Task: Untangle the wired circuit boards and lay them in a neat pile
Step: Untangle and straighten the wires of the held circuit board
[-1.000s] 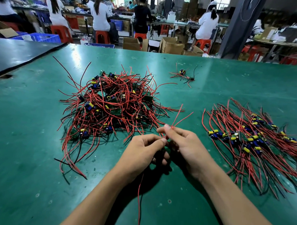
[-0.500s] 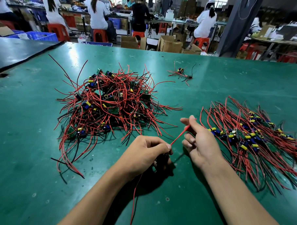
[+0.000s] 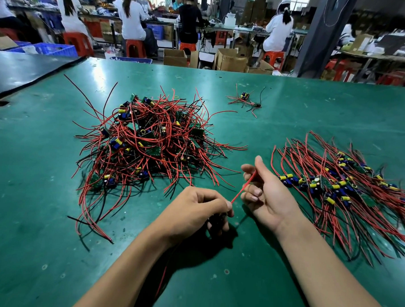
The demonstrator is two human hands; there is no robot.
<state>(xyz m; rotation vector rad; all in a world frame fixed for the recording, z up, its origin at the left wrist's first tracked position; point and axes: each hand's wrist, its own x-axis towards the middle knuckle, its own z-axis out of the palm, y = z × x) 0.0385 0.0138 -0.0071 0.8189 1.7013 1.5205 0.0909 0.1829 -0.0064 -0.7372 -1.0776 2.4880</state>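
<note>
A tangled heap of circuit boards (image 3: 148, 141) with red and black wires lies left of centre on the green table (image 3: 291, 106). To the right lies an ordered pile of boards (image 3: 339, 189), wires fanned the same way. My left hand (image 3: 194, 213) is closed around one wired board, mostly hidden in the fist. A red wire (image 3: 244, 186) runs taut from that fist up to my right hand (image 3: 264, 195), which pinches it between thumb and forefinger. Another red wire (image 3: 161, 283) trails toward me from under the left wrist.
A single stray board with wires (image 3: 245, 99) lies at the far centre. A dark table (image 3: 19, 73) adjoins at the far left. Beyond the far edge are cardboard boxes (image 3: 231, 60), red stools and several seated people at benches.
My right hand slid away from my left hand, up and to the right along the red wire, drawing it straight. The left hand kept its grip on the board.
</note>
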